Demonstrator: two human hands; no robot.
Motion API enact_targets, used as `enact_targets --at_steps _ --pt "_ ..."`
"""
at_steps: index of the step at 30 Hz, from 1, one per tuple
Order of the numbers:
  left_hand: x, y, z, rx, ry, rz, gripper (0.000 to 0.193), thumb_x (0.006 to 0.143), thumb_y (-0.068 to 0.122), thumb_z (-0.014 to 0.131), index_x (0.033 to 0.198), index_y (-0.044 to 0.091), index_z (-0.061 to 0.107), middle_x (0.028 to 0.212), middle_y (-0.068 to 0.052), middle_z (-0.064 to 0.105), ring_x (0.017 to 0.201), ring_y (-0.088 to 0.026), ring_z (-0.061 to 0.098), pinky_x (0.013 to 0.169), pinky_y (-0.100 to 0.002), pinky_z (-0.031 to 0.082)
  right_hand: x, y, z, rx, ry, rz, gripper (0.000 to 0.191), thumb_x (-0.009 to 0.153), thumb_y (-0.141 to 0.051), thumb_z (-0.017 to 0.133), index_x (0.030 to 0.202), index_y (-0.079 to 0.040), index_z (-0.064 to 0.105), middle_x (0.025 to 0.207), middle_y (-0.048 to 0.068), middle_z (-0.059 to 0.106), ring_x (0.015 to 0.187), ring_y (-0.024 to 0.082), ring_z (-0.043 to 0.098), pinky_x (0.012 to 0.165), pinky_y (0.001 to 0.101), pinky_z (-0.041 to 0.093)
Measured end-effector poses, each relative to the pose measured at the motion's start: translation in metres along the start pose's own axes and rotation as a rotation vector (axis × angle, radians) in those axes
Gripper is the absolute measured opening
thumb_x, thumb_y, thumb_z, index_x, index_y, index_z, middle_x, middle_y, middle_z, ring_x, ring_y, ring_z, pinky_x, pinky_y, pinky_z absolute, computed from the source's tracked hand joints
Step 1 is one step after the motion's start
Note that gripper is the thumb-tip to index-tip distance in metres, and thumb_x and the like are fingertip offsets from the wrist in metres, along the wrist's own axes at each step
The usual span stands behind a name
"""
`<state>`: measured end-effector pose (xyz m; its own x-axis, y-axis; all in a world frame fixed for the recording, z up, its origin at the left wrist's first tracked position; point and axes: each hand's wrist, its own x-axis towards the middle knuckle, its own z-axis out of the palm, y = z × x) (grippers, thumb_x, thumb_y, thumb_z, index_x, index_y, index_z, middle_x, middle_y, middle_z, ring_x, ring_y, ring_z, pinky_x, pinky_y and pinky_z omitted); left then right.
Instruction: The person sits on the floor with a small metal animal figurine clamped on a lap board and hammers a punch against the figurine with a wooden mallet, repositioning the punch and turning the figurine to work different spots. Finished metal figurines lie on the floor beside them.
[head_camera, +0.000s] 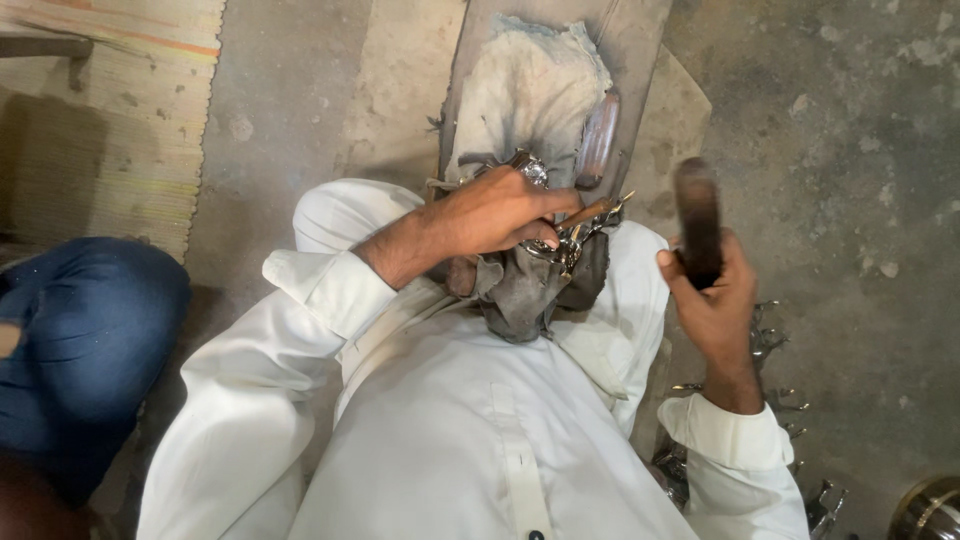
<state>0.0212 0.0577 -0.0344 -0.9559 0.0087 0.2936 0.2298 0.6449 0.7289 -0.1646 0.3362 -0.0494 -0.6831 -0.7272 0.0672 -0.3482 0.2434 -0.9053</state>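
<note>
Small shiny metal piece lies on a grey cloth at near end of the wooden board, over the lap. Left hand fingers closed on it w/ a thin tool. Right hand grips a dark hammer, raised. Risk: blow may miss & hit left fingers, or piece slips off cloth.

The scene is lit softly and evenly; the white clothing is nearly overexposed. The raised tool is smeared by motion blur. Edges are bent by wide-angle distortion, and corners are dimmed.
</note>
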Motion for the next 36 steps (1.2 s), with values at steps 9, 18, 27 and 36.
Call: enact_targets --at_steps 9,18,27,36 --pt "-0.001 -0.004 0.005 0.098 0.008 0.026 0.031 0.087 0.012 0.077 0.114 0.009 0.063 0.074 -0.014 0.072 0.073 -0.036 0.071 0.064 -0.049 0.053 0.004 -0.040 -0.011 -0.718 0.117 -0.358 0.029 0.085 -0.003 0.080 0.109 -0.003 0.065 0.093 0.016 0.067 0.083 0.032 0.067 0.076 0.0408 0.051" --pt "0.004 -0.002 0.001 0.063 -0.036 -0.013 0.031 0.090 0.019 0.079 0.114 0.008 0.062 0.071 -0.015 0.070 0.072 -0.036 0.071 0.063 -0.049 0.053 0.008 -0.044 -0.021 -0.720 0.097 -0.209 0.027 0.088 -0.006 0.080 0.110 -0.005 0.064 0.089 0.014 0.068 0.078 0.034 0.066 0.074 0.0422 0.050" --pt "0.004 -0.006 0.002 0.041 -0.012 0.012 0.034 0.088 0.016 0.078 0.118 0.009 0.062 0.073 -0.014 0.071 0.071 -0.037 0.071 0.063 -0.049 0.055 0.006 -0.045 -0.021 -0.687 0.073 -0.181 0.028 0.090 -0.010 0.081 0.110 -0.004 0.063 0.089 0.016 0.068 0.078 0.035 0.067 0.075 0.0419 0.050" --pt "0.002 -0.005 -0.001 0.096 -0.006 0.002 0.032 0.088 0.017 0.079 0.115 0.009 0.063 0.073 -0.016 0.070 0.073 -0.039 0.071 0.062 -0.051 0.052 0.001 -0.050 -0.013 -0.629 0.091 -0.137 0.026 0.090 -0.008 0.080 0.109 -0.005 0.062 0.091 0.014 0.069 0.081 0.033 0.069 0.075 0.0416 0.052"
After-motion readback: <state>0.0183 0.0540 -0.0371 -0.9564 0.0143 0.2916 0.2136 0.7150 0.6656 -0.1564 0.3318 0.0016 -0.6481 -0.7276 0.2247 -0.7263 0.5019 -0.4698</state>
